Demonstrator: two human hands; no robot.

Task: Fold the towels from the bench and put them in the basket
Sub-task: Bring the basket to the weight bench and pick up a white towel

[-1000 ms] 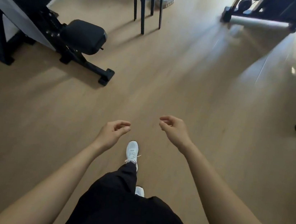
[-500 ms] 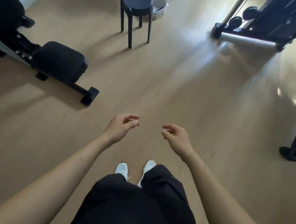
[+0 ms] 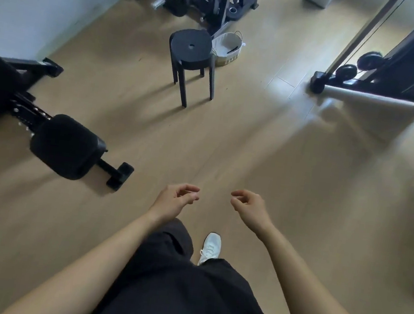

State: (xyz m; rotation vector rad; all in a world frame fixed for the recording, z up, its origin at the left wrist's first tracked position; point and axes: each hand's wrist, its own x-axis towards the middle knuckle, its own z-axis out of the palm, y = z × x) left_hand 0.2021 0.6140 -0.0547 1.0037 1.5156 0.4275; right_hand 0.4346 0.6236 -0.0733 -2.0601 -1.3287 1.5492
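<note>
Fingers loosely curled; basket lettering blurred

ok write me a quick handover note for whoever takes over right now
Left hand: loosely curled, holding nothing. Right hand: same.
Bench is on the left; no towel shows on the part in view. Basket stands on the floor beside the black stool, ahead.
Done: cannot tell; no folded towel is visible in the basket.
Left: probably fetch a towel from the bench, fold it, put it in the basket.
</note>
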